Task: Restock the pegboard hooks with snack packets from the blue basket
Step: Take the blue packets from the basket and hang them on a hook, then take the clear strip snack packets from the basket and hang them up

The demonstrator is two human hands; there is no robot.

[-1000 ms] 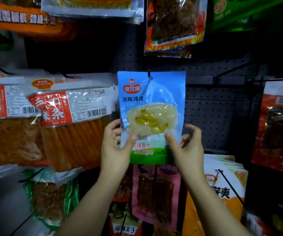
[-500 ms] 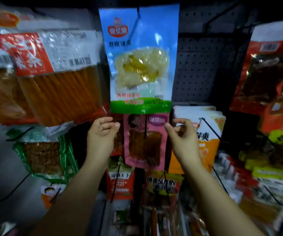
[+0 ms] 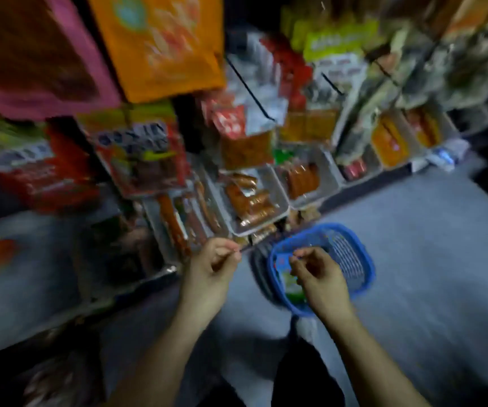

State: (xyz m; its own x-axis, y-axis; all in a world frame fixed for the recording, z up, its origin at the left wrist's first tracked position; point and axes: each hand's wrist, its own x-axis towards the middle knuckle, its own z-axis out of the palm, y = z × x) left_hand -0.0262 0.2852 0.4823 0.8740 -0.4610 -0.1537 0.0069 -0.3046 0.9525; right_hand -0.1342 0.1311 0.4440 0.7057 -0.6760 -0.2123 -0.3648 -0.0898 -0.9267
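The view is blurred and points down at the floor. The blue basket (image 3: 364,261) stands on the grey floor in front of the shelf. Inside it lies a blue and green snack packet (image 3: 287,281), partly hidden by my right hand. My right hand (image 3: 322,274) hovers over the basket's left half with loosely curled fingers and holds nothing. My left hand (image 3: 212,267) hangs left of the basket, also loosely curled and with nothing in it. The blue packet hung earlier is out of view.
Clear plastic bins of sausages (image 3: 254,201) line the bottom shelf just beyond the basket. An orange packet (image 3: 160,45) and a pink packet (image 3: 31,54) hang at upper left, with a black hook (image 3: 248,89) jutting out. Grey floor (image 3: 427,274) spreads to the right.
Both hands let go of the blue packet, which stayed on its hook. The view swung down from the pegboard to the floor, and both hands dropped toward the basket.
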